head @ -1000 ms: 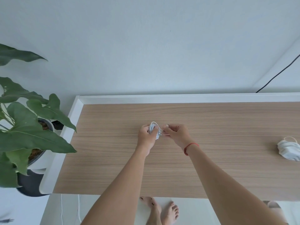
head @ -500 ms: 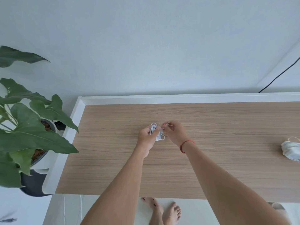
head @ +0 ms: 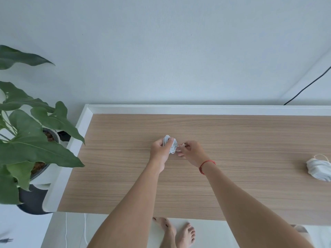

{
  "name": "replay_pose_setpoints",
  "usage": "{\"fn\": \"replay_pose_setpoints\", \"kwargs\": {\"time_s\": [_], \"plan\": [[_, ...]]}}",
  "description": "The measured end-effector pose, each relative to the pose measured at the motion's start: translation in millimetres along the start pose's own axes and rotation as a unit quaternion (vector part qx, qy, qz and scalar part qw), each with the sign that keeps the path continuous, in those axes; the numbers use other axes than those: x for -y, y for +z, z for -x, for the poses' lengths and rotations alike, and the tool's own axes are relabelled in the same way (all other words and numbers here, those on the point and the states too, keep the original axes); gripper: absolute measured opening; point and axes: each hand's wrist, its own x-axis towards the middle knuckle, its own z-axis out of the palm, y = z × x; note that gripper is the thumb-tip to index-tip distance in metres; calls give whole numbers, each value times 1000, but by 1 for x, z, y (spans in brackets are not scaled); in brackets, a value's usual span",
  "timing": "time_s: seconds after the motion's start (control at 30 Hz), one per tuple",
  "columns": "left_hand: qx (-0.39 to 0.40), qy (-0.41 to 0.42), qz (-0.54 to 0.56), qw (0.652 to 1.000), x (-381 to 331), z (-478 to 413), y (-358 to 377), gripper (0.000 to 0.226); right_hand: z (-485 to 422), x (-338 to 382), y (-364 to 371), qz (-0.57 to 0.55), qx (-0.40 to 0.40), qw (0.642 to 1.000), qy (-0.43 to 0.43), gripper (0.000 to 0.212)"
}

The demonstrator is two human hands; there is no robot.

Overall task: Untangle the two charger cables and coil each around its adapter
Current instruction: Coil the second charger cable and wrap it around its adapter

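Note:
Over the middle of the wooden table (head: pixel 232 133), my left hand (head: pixel 159 151) grips a white adapter with white cable wound round it (head: pixel 171 144). My right hand (head: pixel 191 152) pinches the loose cable end with its plug (head: pixel 183 145) just right of that bundle. A second white adapter with its cable coiled round it (head: pixel 318 169) lies alone at the table's right edge, one small loop sticking up from it.
A large-leafed potted plant (head: pixel 30 140) stands on the floor by the table's left edge. The table has a raised white rim (head: pixel 179 109) along its back and left sides. A black cord (head: pixel 308 86) runs down the wall at the back right.
My right hand has drawn slightly right, away from the bundle, with the cable end pinched. The left hand keeps its grip on the wound adapter.

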Motion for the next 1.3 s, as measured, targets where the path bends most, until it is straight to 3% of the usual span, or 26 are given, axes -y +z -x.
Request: {"fn": "replay_pose_setpoints", "kwargs": {"time_s": [0.33, 0.7, 1.07, 1.3], "plan": [[-10, 26, -23, 999, 4, -1, 4, 17, 3, 1, -19, -32, 48, 998, 23, 20], [-4, 67, -59, 996, 7, 0, 4, 19, 6, 3, -11, -156, -58, 986, 22, 21], [-11, 67, -47, 997, 8, 1, 6, 18, 11, 4, -11, -104, -9, 994, -6, 16], [-11, 62, -27, 998, 6, 2, 7, 15, 16, 10, -17, -2, 35, 998, -47, 31]]}}
